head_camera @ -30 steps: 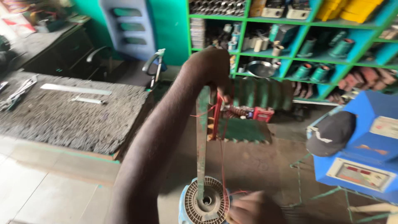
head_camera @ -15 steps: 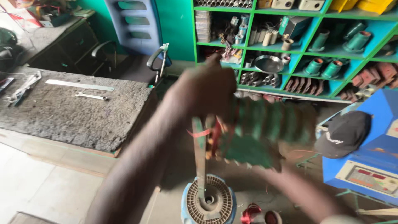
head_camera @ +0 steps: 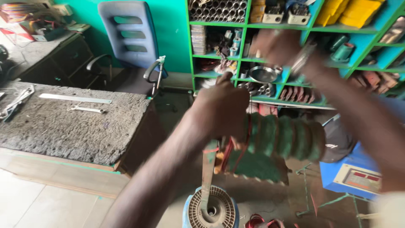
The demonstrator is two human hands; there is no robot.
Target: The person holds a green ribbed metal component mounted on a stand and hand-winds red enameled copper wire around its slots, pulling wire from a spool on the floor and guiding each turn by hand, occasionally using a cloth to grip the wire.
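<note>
A rectangular white panel label (head_camera: 363, 179) with red marks sits on the blue machine (head_camera: 337, 169) at lower right.

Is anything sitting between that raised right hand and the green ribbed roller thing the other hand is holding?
Nothing visible does. The right hand is raised, blurred, in front of the shelves, with only open air between it and the green ribbed former below. The left hand grips the former's left end, off to the side.
</note>
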